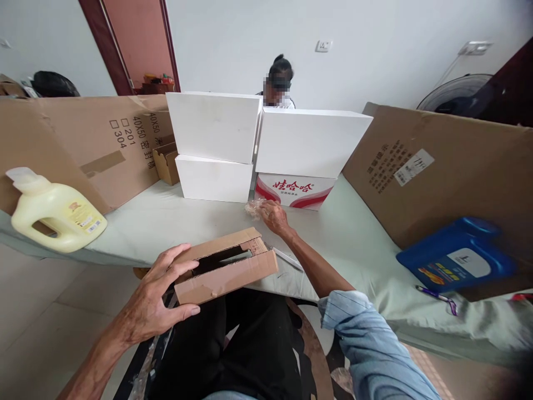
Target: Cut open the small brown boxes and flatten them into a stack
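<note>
My left hand [166,294] grips the left end of a small brown cardboard box [233,275], thumb in front and fingers over its top. The box has a long opening in its upper side and sits tilted at the table's near edge, above my lap. Farther out, my right hand [275,216] is closed on a crumpled piece of clear plastic [253,209], just in front of a white and red carton [293,191]. A thin white strip [287,258] lies beneath my right forearm.
Stacked white boxes [214,125] stand across the back. A yellow detergent jug [58,214] is at left, a blue bottle [456,255] and a pen [437,297] at right. Large cardboard panels [449,183] flank the table [350,233]. A person [280,83] is behind the boxes.
</note>
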Available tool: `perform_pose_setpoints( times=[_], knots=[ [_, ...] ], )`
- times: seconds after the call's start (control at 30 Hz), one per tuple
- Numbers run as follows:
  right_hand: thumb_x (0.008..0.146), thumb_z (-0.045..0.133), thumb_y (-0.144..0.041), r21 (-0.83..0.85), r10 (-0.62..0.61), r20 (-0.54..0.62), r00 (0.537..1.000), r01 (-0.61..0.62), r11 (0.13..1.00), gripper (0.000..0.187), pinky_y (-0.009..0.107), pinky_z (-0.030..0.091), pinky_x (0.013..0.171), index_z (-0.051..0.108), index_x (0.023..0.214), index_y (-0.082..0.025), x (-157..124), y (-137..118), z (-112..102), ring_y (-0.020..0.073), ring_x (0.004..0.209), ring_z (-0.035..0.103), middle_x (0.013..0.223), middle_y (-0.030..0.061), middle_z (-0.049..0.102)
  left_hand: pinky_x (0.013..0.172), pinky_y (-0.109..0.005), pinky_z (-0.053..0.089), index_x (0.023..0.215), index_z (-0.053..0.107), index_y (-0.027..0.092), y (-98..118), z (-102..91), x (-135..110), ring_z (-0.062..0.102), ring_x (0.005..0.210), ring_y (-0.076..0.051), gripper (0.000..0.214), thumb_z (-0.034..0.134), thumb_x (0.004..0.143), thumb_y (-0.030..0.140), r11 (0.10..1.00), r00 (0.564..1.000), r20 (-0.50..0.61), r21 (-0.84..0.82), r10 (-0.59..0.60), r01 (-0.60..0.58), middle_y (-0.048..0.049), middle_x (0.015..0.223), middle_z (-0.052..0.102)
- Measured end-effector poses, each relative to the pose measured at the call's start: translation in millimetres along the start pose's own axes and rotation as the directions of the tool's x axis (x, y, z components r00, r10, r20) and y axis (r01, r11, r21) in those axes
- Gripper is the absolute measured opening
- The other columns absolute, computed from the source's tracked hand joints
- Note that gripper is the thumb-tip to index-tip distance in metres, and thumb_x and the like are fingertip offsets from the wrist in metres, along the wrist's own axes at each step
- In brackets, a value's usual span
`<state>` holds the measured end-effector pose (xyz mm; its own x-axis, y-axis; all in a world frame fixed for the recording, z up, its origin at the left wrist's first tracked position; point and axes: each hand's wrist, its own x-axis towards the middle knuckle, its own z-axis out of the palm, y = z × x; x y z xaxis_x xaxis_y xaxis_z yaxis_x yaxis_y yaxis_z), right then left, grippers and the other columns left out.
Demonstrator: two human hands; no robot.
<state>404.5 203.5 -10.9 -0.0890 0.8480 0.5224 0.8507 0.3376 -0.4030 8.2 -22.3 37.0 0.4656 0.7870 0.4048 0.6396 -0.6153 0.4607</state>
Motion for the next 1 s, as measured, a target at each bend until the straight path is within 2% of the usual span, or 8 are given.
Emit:
perform_pose_setpoints(
  times=[0.17, 0.27, 0.33, 0.43, 0.57, 0.83, 0.93, 1.0],
  knots=[
    [0.109, 0.05, -0.031, 0.104, -0.035, -0.116, 0.993, 0.047, 0.993, 0.034, 0.039, 0.056, 0.089, 0.079, 0.099, -0.018, -20.9, -38.3, -49.6, 0.0248, 0.099, 0.07, 0.11, 0.0136, 0.077, 0.12, -0.056, 0.055, 0.151, 0.058, 0.034, 0.1, -2.2, 6.0, 0.048, 0.156, -0.041, 0.065, 0.084, 0.091, 0.036, 1.0, 1.0, -0.002, 0.001, 0.008, -0.008, -0.0128, 0.174, 0.041],
    [0.113, 0.05, -0.045, 0.281, -0.162, -0.175, 0.971, 0.207, 0.937, 0.041, 0.036, 0.055, 0.078, 0.076, 0.091, -0.022, -47.4, -79.2, -89.5, 0.0223, 0.085, 0.068, 0.091, 0.0071, 0.074, 0.122, -0.058, 0.053, 0.151, 0.059, 0.034, -2.7, -2.9, 10.3, 0.048, 0.157, -0.041, 0.069, 0.087, 0.088, 0.038, 1.0, 1.0, -0.007, -0.015, 0.016, -0.016, -0.0129, 0.174, 0.042],
    [0.113, 0.054, -0.05, 0.347, -0.334, -0.077, 0.94, 0.339, 0.875, 0.04, 0.038, 0.057, 0.082, 0.079, 0.096, -0.024, -65.9, -106.0, -113.3, 0.0235, 0.09, 0.07, 0.096, 0.007, 0.075, 0.125, -0.059, 0.05, 0.152, 0.059, 0.034, -5.5, -3.5, 13.0, 0.047, 0.158, -0.042, 0.072, 0.088, 0.087, 0.041, 0.999, 0.999, -0.019, -0.039, 0.026, -0.027, -0.0131, 0.174, 0.041],
    [0.108, 0.061, -0.061, 0.279, -0.508, 0.131, 0.852, 0.46, 0.843, 0.043, 0.043, 0.059, 0.093, 0.077, 0.129, -0.027, -87.1, -133.0, -135.8, 0.0289, 0.109, 0.07, 0.123, 0.0111, 0.075, 0.126, -0.059, 0.048, 0.154, 0.06, 0.033, -9.5, -5.5, 16.9, 0.045, 0.159, -0.042, 0.071, 0.086, 0.089, 0.047, 0.997, 1.0, -0.001, -0.074, 0.019, -0.019, -0.0134, 0.173, 0.041],
    [0.106, 0.06, -0.065, 0.1, -0.498, 0.19, 0.846, 0.488, 0.867, 0.06, 0.048, 0.06, 0.101, 0.06, 0.155, -0.03, -105.3, -143.2, -142.9, 0.0346, 0.127, 0.067, 0.149, 0.0152, 0.065, 0.128, -0.06, 0.045, 0.157, 0.058, 0.032, -11.8, -11.3, 21.9, 0.044, 0.159, -0.042, 0.069, 0.075, 0.096, 0.058, 0.993, 1.0, 0.015, -0.121, 0.007, -0.005, -0.0131, 0.172, 0.043],
    [0.105, 0.071, -0.044, -0.067, -0.445, 0.21, 0.87, 0.467, 0.882, 0.063, 0.053, 0.062, 0.102, 0.047, 0.162, -0.034, -144.5, -144.5, -138.6, 0.0385, 0.144, 0.061, 0.176, 0.0153, 0.041, 0.125, -0.043, 0.05, 0.145, 0.069, 0.029, -11.6, -23.4, 40.5, 0.057, 0.149, -0.029, 0.045, 0.048, 0.112, 0.051, 0.977, 1.0, 0.011, -0.209, -0.027, 0.028, -0.0088, 0.157, 0.06],
    [0.107, 0.068, -0.039, -0.098, -0.474, 0.126, 0.871, 0.487, 0.868, 0.049, 0.052, 0.061, 0.102, 0.055, 0.153, -0.03, -157.4, -145.9, -135.3, 0.037, 0.141, 0.063, 0.175, 0.0171, 0.042, 0.123, -0.043, 0.051, 0.143, 0.07, 0.027, -12.3, -23.3, 45.5, 0.061, 0.144, -0.028, 0.045, 0.047, 0.112, 0.05, 0.974, 0.999, -0.011, -0.225, -0.032, 0.029, -0.0093, 0.151, 0.064],
    [0.109, 0.065, -0.033, -0.119, -0.514, 0.061, 0.856, 0.517, 0.848, 0.031, 0.049, 0.06, 0.097, 0.062, 0.139, -0.027, -165.8, -148.9, -133.4, 0.0332, 0.126, 0.07, 0.163, 0.0174, 0.058, 0.115, -0.041, 0.057, 0.143, 0.07, 0.028, -12.8, -22.0, 46.6, 0.063, 0.139, -0.028, 0.044, 0.049, 0.111, 0.051, 0.968, 0.998, -0.023, -0.245, -0.061, 0.053, -0.0088, 0.149, 0.065]
  ],
)
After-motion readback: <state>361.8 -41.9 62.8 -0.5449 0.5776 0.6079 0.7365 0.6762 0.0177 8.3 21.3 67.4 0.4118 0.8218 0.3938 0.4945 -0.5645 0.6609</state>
